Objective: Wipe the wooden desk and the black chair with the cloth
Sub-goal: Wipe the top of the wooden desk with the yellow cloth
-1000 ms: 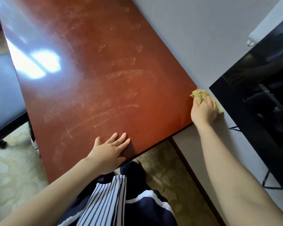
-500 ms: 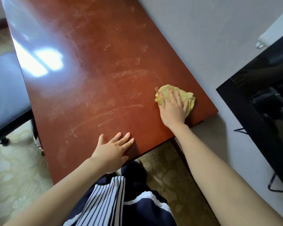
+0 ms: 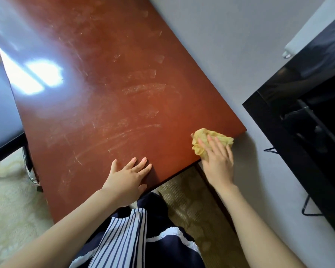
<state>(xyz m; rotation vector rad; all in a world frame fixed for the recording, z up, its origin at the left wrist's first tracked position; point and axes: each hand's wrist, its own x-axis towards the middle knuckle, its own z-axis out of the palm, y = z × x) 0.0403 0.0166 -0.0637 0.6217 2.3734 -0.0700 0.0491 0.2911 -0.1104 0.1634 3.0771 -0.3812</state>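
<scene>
The reddish-brown wooden desk (image 3: 108, 97) fills the middle of the head view, its top streaked with pale scuff marks. A crumpled yellow cloth (image 3: 211, 139) lies at the desk's near right corner. My right hand (image 3: 218, 163) presses on the cloth with straight, spread fingers, the palm hanging past the desk's edge. My left hand (image 3: 127, 177) rests flat on the desk near its front edge, fingers straight. The black chair (image 3: 2, 122) shows at the left edge, its seat partly under the desk.
A grey wall (image 3: 230, 45) runs along the desk's right side. A black glossy screen (image 3: 307, 117) on a thin black stand sits at the right. Patterned carpet (image 3: 10, 209) covers the floor. My striped clothing (image 3: 124, 238) is at the bottom.
My right hand slid the cloth from the desk's right corner leftward onto the top, then back right to the near corner. My left hand stayed flat in place.
</scene>
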